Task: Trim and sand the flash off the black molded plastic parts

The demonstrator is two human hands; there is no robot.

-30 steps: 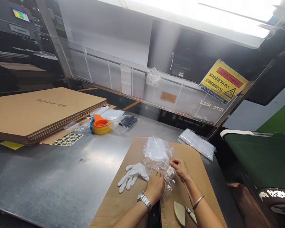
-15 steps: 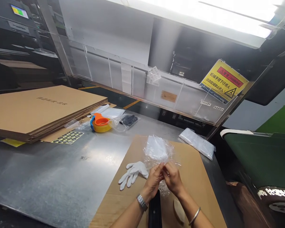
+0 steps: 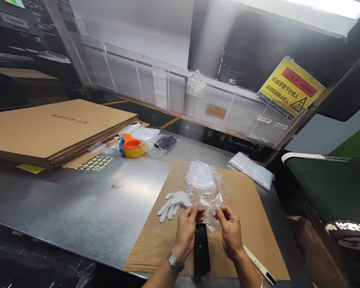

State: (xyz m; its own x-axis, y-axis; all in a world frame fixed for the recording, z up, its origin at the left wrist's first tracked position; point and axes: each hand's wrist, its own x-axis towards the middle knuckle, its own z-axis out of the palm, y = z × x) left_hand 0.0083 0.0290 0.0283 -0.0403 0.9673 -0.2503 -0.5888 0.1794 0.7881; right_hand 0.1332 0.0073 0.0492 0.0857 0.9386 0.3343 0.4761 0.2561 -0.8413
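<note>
My left hand [image 3: 186,229] and my right hand [image 3: 229,230] are held apart over the cardboard sheet, fingers pinched. Thin clear plastic bag [image 3: 210,212] stretches between them, its edges in my fingertips. The bag runs into a heap of crumpled clear bags [image 3: 201,176] lying just beyond. Below and between my wrists lies a long black object [image 3: 201,252] like a narrow case. A white glove [image 3: 174,205] rests to the left of my left hand. By my right forearm is a white stick marked A26 [image 3: 258,265], with a dark end.
The cardboard sheet [image 3: 156,244] covers part of a metal table [image 3: 87,216]. At the left are stacked flat cartons [image 3: 63,124], a sticker sheet [image 3: 95,163] and an orange-yellow tape dispenser [image 3: 132,147]. A packet [image 3: 252,170] lies back right, near a green conveyor [image 3: 330,184].
My hands have moved apart from being together, spreading the bag between them. The black object now shows more fully, and the marked white stick has come into sight. The view has shifted slightly.
</note>
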